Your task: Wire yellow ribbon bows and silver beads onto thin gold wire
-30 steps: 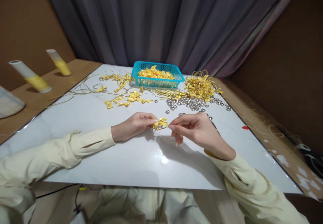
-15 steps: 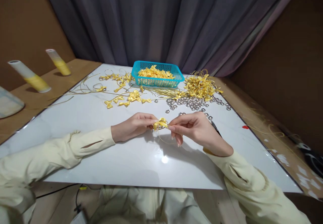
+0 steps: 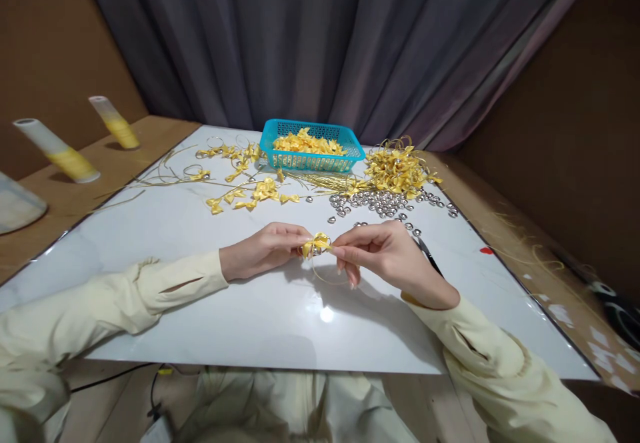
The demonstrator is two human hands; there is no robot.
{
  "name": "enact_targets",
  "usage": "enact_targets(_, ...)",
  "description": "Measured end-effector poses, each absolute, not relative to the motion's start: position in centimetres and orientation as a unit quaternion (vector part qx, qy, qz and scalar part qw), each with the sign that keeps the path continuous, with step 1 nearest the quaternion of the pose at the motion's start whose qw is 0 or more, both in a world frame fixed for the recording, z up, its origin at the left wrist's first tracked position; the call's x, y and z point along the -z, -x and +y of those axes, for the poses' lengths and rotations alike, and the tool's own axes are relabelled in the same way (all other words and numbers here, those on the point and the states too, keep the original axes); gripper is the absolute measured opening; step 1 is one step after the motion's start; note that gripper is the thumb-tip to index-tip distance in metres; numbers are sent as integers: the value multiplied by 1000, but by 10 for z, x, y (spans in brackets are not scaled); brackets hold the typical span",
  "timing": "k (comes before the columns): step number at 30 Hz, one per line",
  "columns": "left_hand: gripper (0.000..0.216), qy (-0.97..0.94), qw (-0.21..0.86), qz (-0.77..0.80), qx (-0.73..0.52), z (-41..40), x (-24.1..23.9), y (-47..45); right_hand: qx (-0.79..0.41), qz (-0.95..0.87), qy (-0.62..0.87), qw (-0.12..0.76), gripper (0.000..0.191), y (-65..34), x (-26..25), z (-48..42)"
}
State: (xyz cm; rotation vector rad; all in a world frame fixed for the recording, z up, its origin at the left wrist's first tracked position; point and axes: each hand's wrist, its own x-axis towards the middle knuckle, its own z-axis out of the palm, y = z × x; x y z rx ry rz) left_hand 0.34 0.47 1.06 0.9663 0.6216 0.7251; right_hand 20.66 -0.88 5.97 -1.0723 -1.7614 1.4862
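Between my two hands, just above the white tabletop (image 3: 240, 326), is a yellow ribbon bow (image 3: 315, 245) with a loop of thin gold cord and a shiny silver piece at its middle. My left hand (image 3: 267, 250) pinches the bow's left side between thumb and fingers. At the bow's right edge, the thumb and index finger of my right hand (image 3: 383, 253) pinch the gold cord, and its other fingers curl below. A thin strand of the cord hangs in a curve under the bow. The exact fingertip contact is too small to make out.
Behind my hands stands a turquoise basket (image 3: 313, 163) of yellow bows. Loose bows (image 3: 265, 190) lie left, silver rings (image 3: 383, 203) and a heap of corded bows (image 3: 397, 170) right. A dark tool (image 3: 429, 256) lies partly behind my right hand. Two tubes (image 3: 65, 153) stand far left.
The bow has tilted slightly and shifted a little to the left between my fingers. Both hands keep their pinch, nearly still.
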Motion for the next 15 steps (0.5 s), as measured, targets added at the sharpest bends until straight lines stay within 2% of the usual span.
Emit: enact_targets(15, 14, -464, 784, 278, -303, 5, -9, -1, -524, -723, 391, 221, 21, -213, -60, 0)
